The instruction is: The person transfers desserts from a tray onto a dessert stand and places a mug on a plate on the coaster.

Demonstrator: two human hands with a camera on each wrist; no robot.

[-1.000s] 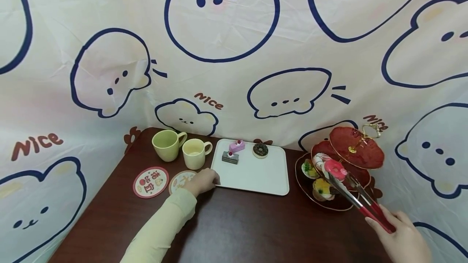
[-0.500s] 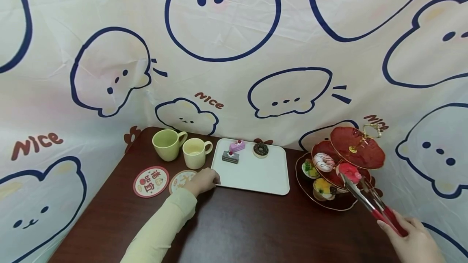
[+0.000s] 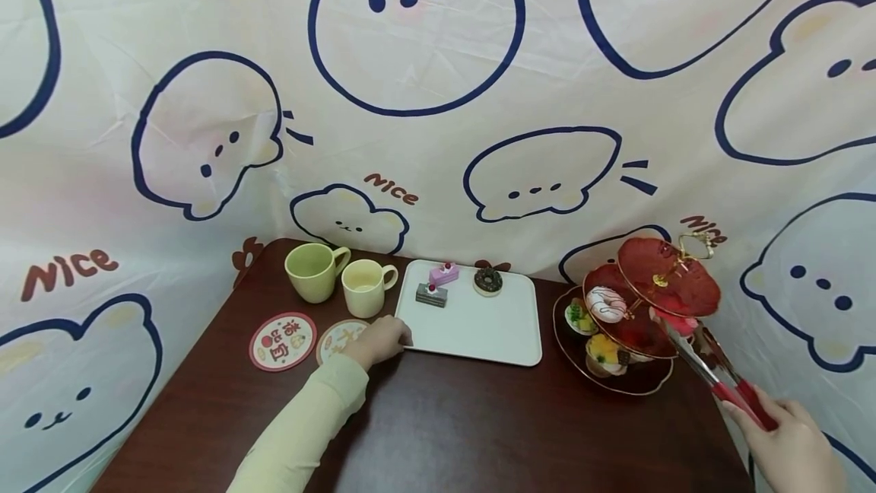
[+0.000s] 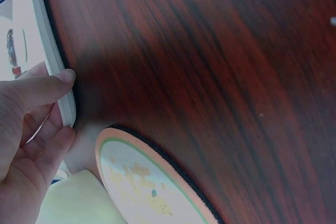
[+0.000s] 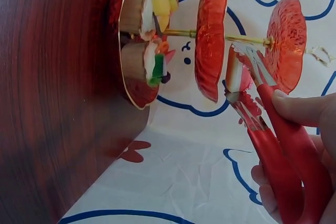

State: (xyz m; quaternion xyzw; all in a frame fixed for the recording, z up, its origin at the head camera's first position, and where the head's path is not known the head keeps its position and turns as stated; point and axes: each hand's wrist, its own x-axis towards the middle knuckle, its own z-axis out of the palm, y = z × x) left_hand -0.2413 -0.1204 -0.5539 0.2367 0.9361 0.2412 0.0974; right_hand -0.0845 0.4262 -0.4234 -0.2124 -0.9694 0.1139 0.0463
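Note:
My left hand [image 3: 382, 337] pinches the near left corner of a white tray [image 3: 479, 337]; the left wrist view shows the thumb on its rim [image 4: 55, 61]. My right hand [image 3: 794, 436] grips red-handled metal tongs [image 5: 286, 148]. Between the tongs' tips is a pink-iced donut [image 5: 242, 77], held on edge just above the middle tier of a red three-tier stand [image 3: 667, 272]. The top tier partly covers the donut in the head view. A white-iced donut [image 3: 605, 304] lies on the middle tier, and fruit-topped cupcakes [image 5: 139, 11] stand on the bottom one.
On the tray sit a chocolate donut [image 3: 488, 281], a pink cake slice [image 3: 443, 273] and a grey one [image 3: 431, 295]. Two yellow-green mugs [image 3: 311, 272] stand left of it, with a red-rimmed coaster [image 3: 282, 341] and an orange-rimmed coaster [image 4: 147, 182] in front. A printed cloth hangs behind.
My right hand has moved right with the tongs, carrying the pink donut away from the white-iced one to the right side of the middle tier. My left hand stays on the tray corner.

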